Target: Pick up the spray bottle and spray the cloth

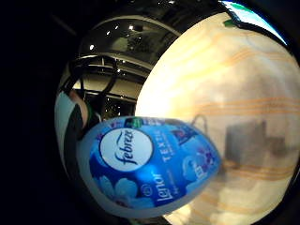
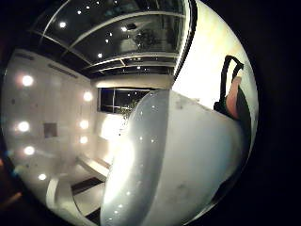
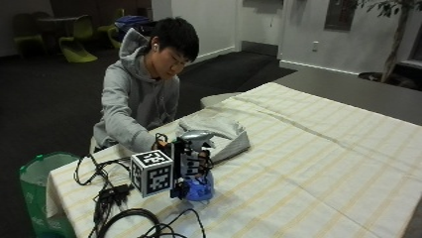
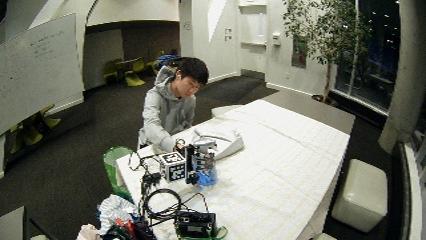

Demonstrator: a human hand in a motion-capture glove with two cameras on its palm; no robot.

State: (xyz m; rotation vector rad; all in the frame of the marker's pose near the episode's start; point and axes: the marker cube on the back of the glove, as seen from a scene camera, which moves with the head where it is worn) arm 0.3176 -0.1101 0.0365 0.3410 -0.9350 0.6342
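Note:
In the outside view a spray bottle (image 3: 198, 187) with a blue body and a grey trigger head stands upright near the table's front corner. My gloved right hand (image 3: 187, 159) grips it round the neck, just under the head. Whether its base touches the table I cannot tell. The blue Febreze label (image 1: 145, 164) fills much of the little finger side palm view, and the pale trigger head (image 2: 178, 160) fills the thumb side view. A folded grey cloth (image 3: 216, 131) lies on the table just behind the bottle, in front of the person, apart from the bottle.
A cream tablecloth with yellow stripes (image 3: 316, 163) covers the long table. Black cables (image 3: 112, 198) trail over the front left corner. A green bin (image 3: 38, 183) stands on the floor at the table's left end.

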